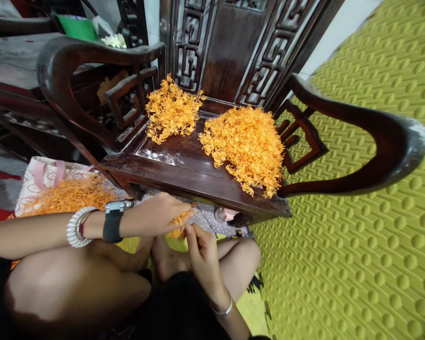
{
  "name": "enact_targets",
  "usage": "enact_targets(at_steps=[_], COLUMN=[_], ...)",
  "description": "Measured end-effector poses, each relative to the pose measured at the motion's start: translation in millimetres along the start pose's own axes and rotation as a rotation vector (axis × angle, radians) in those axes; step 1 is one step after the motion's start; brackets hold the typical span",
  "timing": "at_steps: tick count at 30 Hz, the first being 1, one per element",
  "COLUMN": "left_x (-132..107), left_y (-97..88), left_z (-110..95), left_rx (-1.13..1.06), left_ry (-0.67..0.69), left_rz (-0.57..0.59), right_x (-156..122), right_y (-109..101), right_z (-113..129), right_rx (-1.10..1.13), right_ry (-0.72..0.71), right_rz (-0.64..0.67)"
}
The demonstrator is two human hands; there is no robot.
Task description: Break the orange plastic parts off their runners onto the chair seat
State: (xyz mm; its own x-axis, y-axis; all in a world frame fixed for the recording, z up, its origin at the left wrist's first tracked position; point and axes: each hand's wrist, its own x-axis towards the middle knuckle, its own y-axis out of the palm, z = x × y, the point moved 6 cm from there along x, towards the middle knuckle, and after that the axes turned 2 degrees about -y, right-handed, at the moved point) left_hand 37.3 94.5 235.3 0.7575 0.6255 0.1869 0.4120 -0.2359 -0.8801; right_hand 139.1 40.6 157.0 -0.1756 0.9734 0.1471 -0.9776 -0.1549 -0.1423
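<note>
In the head view, the left hand (165, 215) is curled around a small orange strand bundle (180, 219), though its back hides most of the fingers. The right hand (203, 245) has thumb and forefinger pressed together at the bundle's near edge; whether anything is between them I cannot tell. The bundle sits between the hands, just on the near side of a dark wooden chair (194, 174).

The chair's seat is flat and glossy, with a white powdery patch (161, 156) at left; its back has angular fretwork, its arms smooth curves. Two frizzy orange heaps of fine, branching sprigs lie on it: the smaller heap (173, 111) far left, the larger heap (248, 144) to the right.

Near left, the left forearm partly covers loose, thin orange strands (74, 194) against a white printed bag (30, 184) with pink handles. A yellow-green mat (368, 245), studded with rounded bumps, fills the right. Far left, a green container (78, 28) stands beyond the chair's curved arm.
</note>
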Motion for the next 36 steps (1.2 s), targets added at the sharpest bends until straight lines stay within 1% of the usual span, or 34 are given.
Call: enact_targets(at_steps=[2, 3, 4, 5, 6, 8, 10, 12, 14, 16, 18, 21, 22, 25, 26, 28, 30, 32, 34, 36], left_x=[-4.4, -6.8, -8.5, -9.3, -8.9, -6.3, -3.0, -0.1, 1.8, 2.3, 2.1, 1.8, 1.9, 3.5, 4.1, 5.1, 5.2, 4.7, 4.1, 4.0], left_y=[-21.7, -31.8, -39.3, -43.5, -44.3, -37.9, -27.6, -18.1, -11.3, -7.5, -6.5, -7.6, -7.9, -9.6, -10.6, -11.6, -10.2, -8.6, -7.4, -6.5], left_z=[1.4, 2.4, 3.2, 3.5, 3.3, 1.5, -1.3, -4.0, -4.8, -2.6, 0.5, 4.2, 4.4, 3.9, 3.8, 4.2, 4.2, 4.2, 4.1, 3.2], left_rx=[0.04, 0.042, 0.029, 0.004, -0.032, -0.117, -0.193, -0.248, -0.278, -0.278, -0.275, -0.277, -0.28, -0.279, -0.274, -0.249, -0.219, -0.201, -0.202, -0.225], left_ry=[-0.005, -0.017, -0.028, -0.037, -0.042, -0.051, -0.044, -0.016, 0.013, 0.011, -0.01, -0.051, -0.06, -0.081, -0.089, -0.104, -0.107, -0.108, -0.125, -0.144], left_rz=[-0.174, -0.243, -0.279, -0.276, -0.238, -0.104, 0.02, 0.11, 0.17, 0.203, 0.207, 0.178, 0.169, 0.134, 0.115, 0.096, 0.113, 0.115, 0.084, 0.035], right_x=[-2.6, -2.9, -2.1, -0.3, 2.1, 6.8, 10.4, 12.4, 13.1, 14.3, 16.8, 21.3, 22.5, 24.5, 24.7, 24.8, 24.4, 23.7, 23.7, 24.5], right_y=[5.2, 6.2, 5.2, 2.5, -1.5, -6.8, -5.1, 0.0, 4.0, 5.9, 8.5, 12.5, 13.1, 14.1, 16.1, 21.6, 25.4, 28.5, 32.0, 35.4], right_z=[-3.2, -3.2, -1.8, 0.7, 3.6, 9.5, 11.3, 8.5, 4.9, 4.8, 8.2, 13.4, 13.9, 9.2, 6.7, 3.2, 0.9, -2.7, -4.1, -1.9], right_rx=[0.063, 0.089, 0.102, 0.098, 0.08, 0.054, 0.087, 0.159, 0.197, 0.18, 0.169, 0.215, 0.248, 0.397, 0.465, 0.601, 0.724, 0.839, 0.924, 0.971], right_ry=[0.045, 0.051, 0.039, 0.011, -0.027, -0.112, -0.162, -0.157, -0.126, -0.105, -0.091, -0.055, -0.041, 0.023, 0.05, 0.096, 0.151, 0.248, 0.322, 0.335], right_rz=[0.11, 0.137, 0.131, 0.096, 0.038, -0.052, -0.059, -0.036, -0.035, -0.037, 0.001, 0.049, 0.036, -0.059, -0.062, -0.011, 0.051, 0.099, 0.145, 0.182])
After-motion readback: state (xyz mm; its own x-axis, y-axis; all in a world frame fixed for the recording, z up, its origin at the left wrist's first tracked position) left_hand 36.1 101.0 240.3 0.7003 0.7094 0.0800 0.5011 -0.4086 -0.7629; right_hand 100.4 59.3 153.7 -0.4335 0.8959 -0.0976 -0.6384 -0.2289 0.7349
